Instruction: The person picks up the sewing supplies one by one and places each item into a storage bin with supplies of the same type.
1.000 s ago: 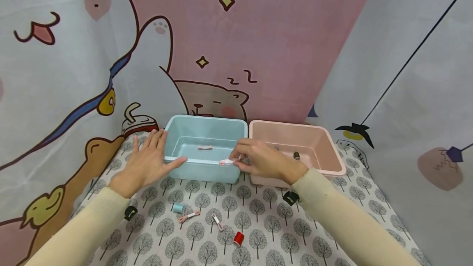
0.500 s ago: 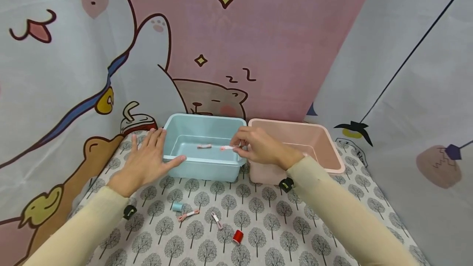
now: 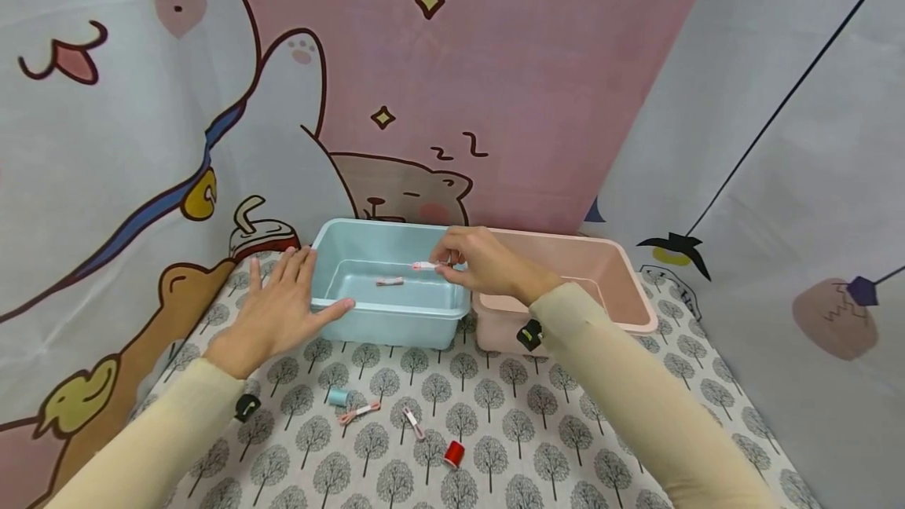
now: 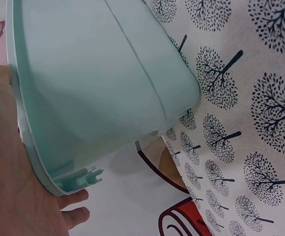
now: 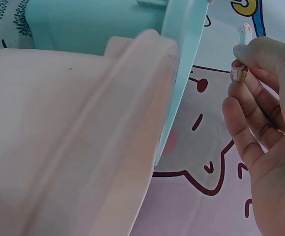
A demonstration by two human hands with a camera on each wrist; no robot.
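My right hand is over the right end of the light-blue bin, above its rim. Thumb and fingertips pinch a small bundled cord with a white paper band; its white end with pink print also shows in the right wrist view, where a gold-coloured bit peeks out by the fingers. My left hand rests spread against the bin's left end, its thumb along the front rim. On the bin's floor lies another small banded pink cord bundle.
A pink bin stands right of the blue one; my right arm hides part of its inside. On the tree-print cloth nearer me lie a light-blue thread spool, a pink cord bundle, a white-banded bundle and a red thread spool.
My right hand has risen from the blue bin's front rim, moving back and slightly left over the bin with the pinched cord bundle. My left hand has stayed at the bin's left end.
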